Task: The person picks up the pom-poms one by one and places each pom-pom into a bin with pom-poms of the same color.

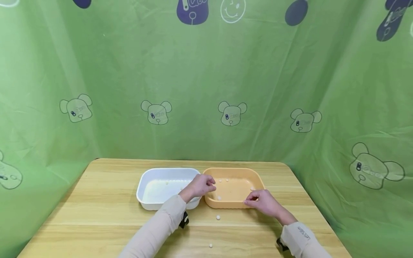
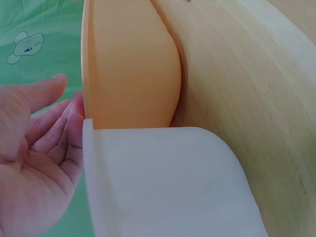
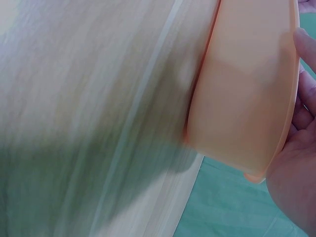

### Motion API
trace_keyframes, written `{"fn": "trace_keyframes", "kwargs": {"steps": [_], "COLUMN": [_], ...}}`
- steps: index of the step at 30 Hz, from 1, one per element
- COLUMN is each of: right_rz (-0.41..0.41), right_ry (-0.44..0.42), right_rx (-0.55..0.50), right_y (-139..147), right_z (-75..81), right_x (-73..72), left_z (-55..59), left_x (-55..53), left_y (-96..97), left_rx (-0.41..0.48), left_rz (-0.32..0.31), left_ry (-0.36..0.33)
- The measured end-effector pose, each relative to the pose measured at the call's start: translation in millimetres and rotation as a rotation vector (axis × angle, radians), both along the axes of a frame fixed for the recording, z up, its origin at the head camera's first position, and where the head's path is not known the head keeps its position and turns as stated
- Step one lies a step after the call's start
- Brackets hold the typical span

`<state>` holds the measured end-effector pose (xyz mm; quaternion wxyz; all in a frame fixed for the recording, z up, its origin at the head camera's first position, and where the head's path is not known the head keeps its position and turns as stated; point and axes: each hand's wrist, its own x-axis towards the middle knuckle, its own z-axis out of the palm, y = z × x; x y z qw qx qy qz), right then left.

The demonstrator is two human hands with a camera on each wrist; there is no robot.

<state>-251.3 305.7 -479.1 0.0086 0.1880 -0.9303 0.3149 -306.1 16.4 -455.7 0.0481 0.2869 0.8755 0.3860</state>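
Note:
My left hand [image 1: 200, 184] hovers where the white tray [image 1: 153, 206] meets the orange tray [image 1: 222, 205]. In the left wrist view its fingers bend loosely, with the thumb apart from them and nothing visible between. My right hand [image 1: 262, 201] is at the near right corner of the orange tray, its thumb [image 3: 305, 47] against or just over the rim. Its fingertips are partly hidden behind the tray wall, so I cannot tell whether they pinch anything. Several small white balls lie in the orange tray, one [image 1: 219, 198] near its front wall. A pale yellowish ball [image 1: 166, 183] lies in the white tray.
Two more small white balls rest on the wooden table [image 1: 80, 215]: one ball [image 1: 218, 217] just before the orange tray, another ball [image 1: 211, 245] closer to me. Both trays stand side by side. A green curtain [image 1: 193, 71] with bear prints hangs behind and on both sides.

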Motion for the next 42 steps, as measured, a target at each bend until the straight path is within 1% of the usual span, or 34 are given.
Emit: {"fn": "trace_keyframes", "kwargs": {"steps": [2, 6, 11, 18, 23, 28, 33, 36, 39, 42], "right_rz": [-0.002, -0.006, 0.001, 0.011, 0.003, 0.014, 0.012, 0.011, 0.010, 0.011], "right_ry": [-0.002, 0.001, 0.017, 0.027, 0.018, 0.019, 0.025, 0.028, 0.027, 0.025], "right_rx": [0.000, 0.004, 0.009, 0.013, 0.008, -0.003, 0.003, 0.003, 0.002, 0.003], "right_y": [0, 1, 1, 1, 1, 1, 1, 1, 0, 0], "right_z": [-0.6, -1.9, -2.2, -1.7, -2.2, -2.6, -1.9, -1.0, -0.5, -0.4], "right_x": [0.0, -0.1, -0.2, 0.8, 0.0, -0.1, -0.3, -0.2, 0.2, 0.4], "left_z": [0.6, 2.8, 5.3, 7.6, 7.7, 3.1, -5.3, -10.4, -15.2, -20.3], "left_x": [1.5, 6.1, 14.9, 35.3, 50.4, 64.7, 78.3, 85.3, 91.4, 96.3], "left_y": [-2.1, -7.1, -14.2, -21.4, -26.8, -33.1, -37.6, -39.0, -39.3, -38.6], "left_rx": [-0.001, -0.003, -0.010, -0.003, -0.013, -0.045, -0.117, -0.173, -0.222, -0.277], "left_rz": [-0.009, -0.032, -0.067, -0.143, -0.225, -0.338, -0.429, -0.467, -0.490, -0.523], "left_ry": [0.003, -0.017, -0.015, -0.017, -0.020, -0.022, -0.020, -0.001, 0.019, 0.083]}}
